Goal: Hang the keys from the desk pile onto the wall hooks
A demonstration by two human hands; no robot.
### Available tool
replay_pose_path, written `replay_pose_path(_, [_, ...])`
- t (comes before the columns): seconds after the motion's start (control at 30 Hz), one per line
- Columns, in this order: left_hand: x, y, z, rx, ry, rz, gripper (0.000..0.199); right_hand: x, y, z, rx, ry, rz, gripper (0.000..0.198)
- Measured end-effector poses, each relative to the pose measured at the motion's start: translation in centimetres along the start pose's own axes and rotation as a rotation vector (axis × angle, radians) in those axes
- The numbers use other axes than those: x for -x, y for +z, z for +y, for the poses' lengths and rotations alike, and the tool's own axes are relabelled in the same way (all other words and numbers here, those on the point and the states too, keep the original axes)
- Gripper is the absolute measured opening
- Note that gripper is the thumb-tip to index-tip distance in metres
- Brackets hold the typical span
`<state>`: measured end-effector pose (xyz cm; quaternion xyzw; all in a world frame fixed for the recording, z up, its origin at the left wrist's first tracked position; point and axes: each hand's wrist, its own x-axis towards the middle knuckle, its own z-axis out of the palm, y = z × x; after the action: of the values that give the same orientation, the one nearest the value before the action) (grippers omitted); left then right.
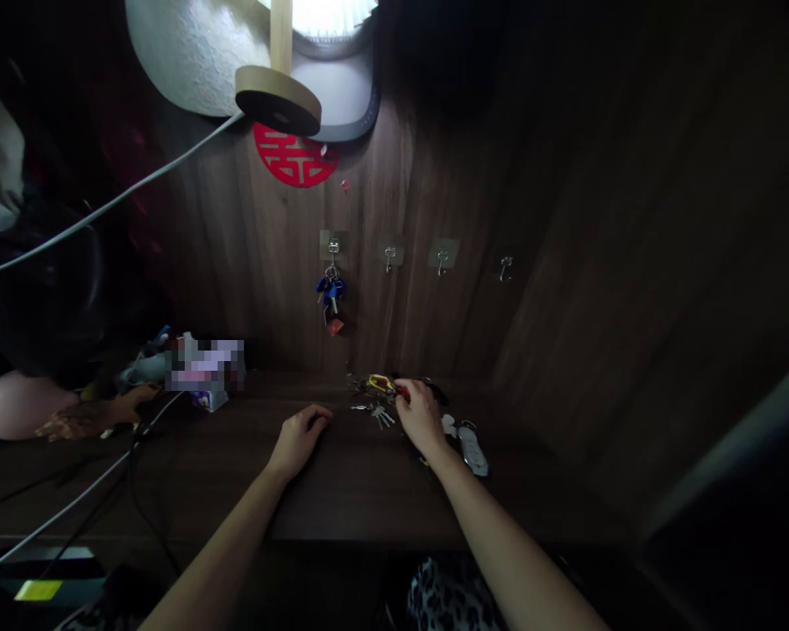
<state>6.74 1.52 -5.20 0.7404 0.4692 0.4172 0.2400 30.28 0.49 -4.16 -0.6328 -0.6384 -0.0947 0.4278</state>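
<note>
My right hand [422, 419] reaches to the back of the dark wooden shelf. Its fingers are closed on a keychain with a yellow carabiner [381, 383] and a red part by the fingertips. Just left of this hand lie several loose silver keys [382, 415] on a ring. Right of the wrist is a grey-white key fob [473, 450], with a small white piece beside it. A dark item is partly hidden behind the right hand. My left hand [301, 436] rests on the shelf, thumb and fingers apart, holding nothing.
On the back wall, a blue-headed key bunch [331, 291] hangs from the leftmost hook, beside other metal hooks [443, 260]. Above are a red cutout [295, 158], caps and a lamp [278, 98]. A pink balloon-like object [23, 406], a small box and cables lie left.
</note>
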Motion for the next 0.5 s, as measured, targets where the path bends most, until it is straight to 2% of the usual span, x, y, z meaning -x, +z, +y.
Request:
replay_pose_path(0.1, [0.0,0.0,0.0,-0.001,-0.003,-0.002,0.019,-0.9,-0.3,2.8,0.133,0.124,-0.005,0.033])
replay_pose_path(0.23, [0.0,0.1,-0.1,-0.001,-0.006,-0.004,0.019,-1.1,0.4,4.8,0.245,0.178,-0.091,0.036])
replay_pose_path(0.33, [0.0,0.1,-0.2,0.002,-0.006,-0.004,0.019,-0.5,1.3,4.7,0.308,0.148,-0.158,0.037])
replay_pose_path(0.5, [0.0,0.0,-0.1,0.003,0.008,0.001,0.019,0.5,2.0,3.5,0.390,0.079,-0.167,0.042])
